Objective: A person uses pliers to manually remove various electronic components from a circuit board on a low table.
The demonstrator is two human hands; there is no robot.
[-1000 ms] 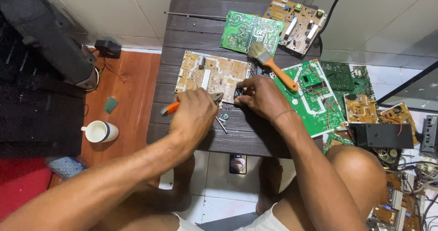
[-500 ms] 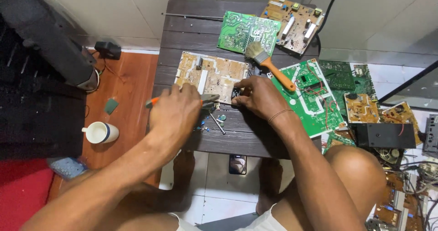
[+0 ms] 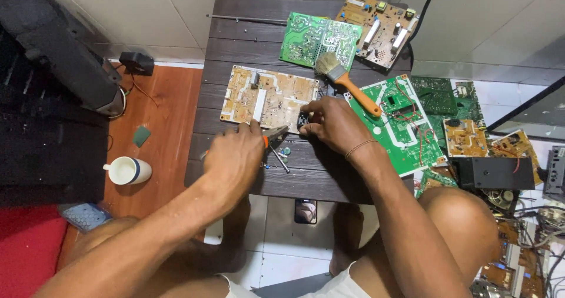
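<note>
My left hand holds orange-handled pliers near the front edge of the table. My right hand pinches a small black part at the beige circuit board.

The table is dark matt slatted wood (grain visible); the mug looks glossy white ceramic.

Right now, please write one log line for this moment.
left hand: holds orange-handled pliers | right hand: on small black part at beige circuit board | dark slatted table

Bright even light, soft shadows, sharp focus
</note>
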